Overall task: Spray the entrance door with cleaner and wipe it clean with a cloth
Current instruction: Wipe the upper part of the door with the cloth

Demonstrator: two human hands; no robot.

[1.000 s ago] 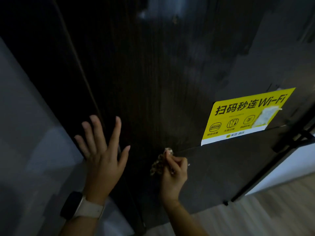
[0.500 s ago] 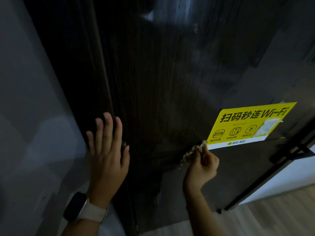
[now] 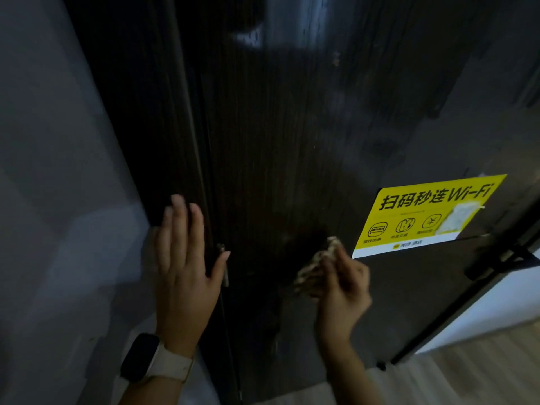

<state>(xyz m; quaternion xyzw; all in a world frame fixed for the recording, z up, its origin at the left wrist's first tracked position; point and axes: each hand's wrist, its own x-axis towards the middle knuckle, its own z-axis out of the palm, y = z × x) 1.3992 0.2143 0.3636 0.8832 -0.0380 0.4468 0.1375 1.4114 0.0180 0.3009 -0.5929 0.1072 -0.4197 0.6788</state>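
Observation:
The dark wood-grain entrance door (image 3: 292, 141) fills the middle of the head view, with wet streaks near its top. My right hand (image 3: 342, 290) is shut on a small crumpled patterned cloth (image 3: 314, 270), pressed against the door just left of a yellow Wi-Fi sticker (image 3: 423, 214). My left hand (image 3: 184, 267) lies flat with its fingers apart on the door's left edge and frame, a smartwatch (image 3: 140, 358) on its wrist. No spray bottle is in view.
A grey wall (image 3: 58, 200) stands to the left of the frame. A black door handle (image 3: 502, 258) juts out at the right edge of the door. Pale wooden floor (image 3: 482, 369) shows at the bottom right.
My right hand has carried the cloth rightward along the door, up to the sticker's lower left corner. My left hand has shifted right and its fingers have drawn closer together.

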